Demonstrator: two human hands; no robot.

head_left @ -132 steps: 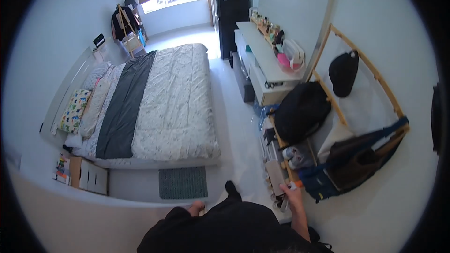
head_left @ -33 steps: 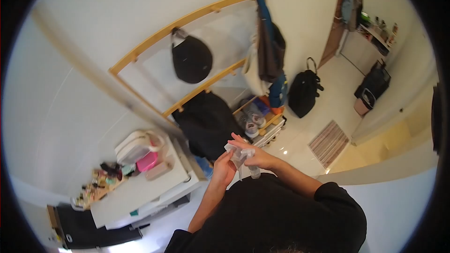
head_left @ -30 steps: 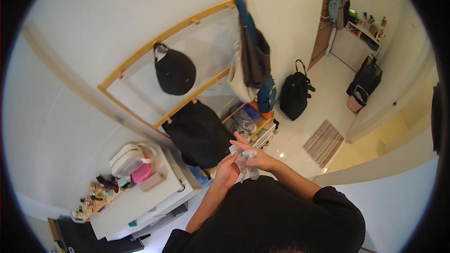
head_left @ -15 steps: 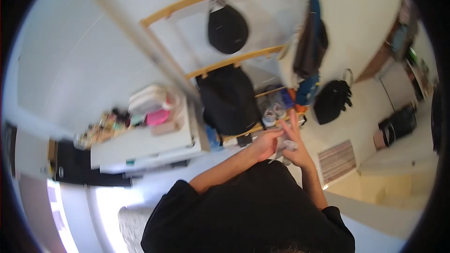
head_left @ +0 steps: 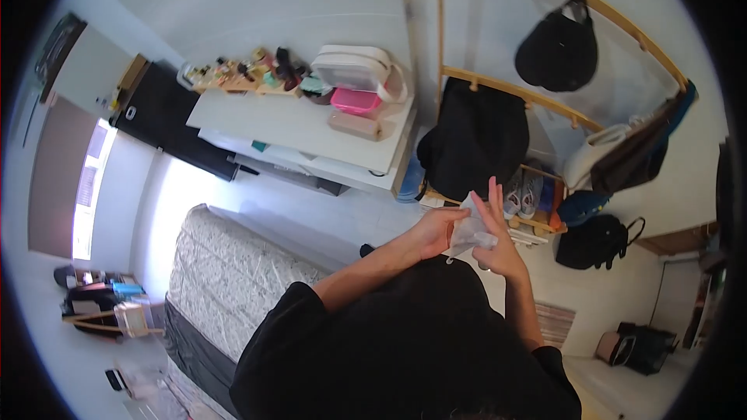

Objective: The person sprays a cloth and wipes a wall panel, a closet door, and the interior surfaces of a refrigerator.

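Observation:
In front of my black shirt, a crumpled, thin, see-through whitish plastic sheet (head_left: 465, 235) is stretched between both hands. My left hand (head_left: 437, 232) pinches its left side, with thumb and fingers pressed together. On the other side, my right hand (head_left: 502, 249) grips the plastic near the thumb, while two of its fingers point up, away from my body. A narrow tip of the plastic hangs below, close to the shirt. Beyond the hands, grey sneakers (head_left: 531, 193) rest on a low wooden rack (head_left: 537, 225).
A white dresser (head_left: 311, 128) carries bottles, a pink box (head_left: 355, 101) and a white case (head_left: 354, 68). Black bags hang from a wooden rack (head_left: 513, 87) on the right. A mattress (head_left: 233, 264) lies at my left, and a black backpack (head_left: 591, 241) sits on the floor at right.
My view has swung left, bringing the mattress and more of the dresser into sight. Both hands still hold the plastic, which now shows more spread out between them.

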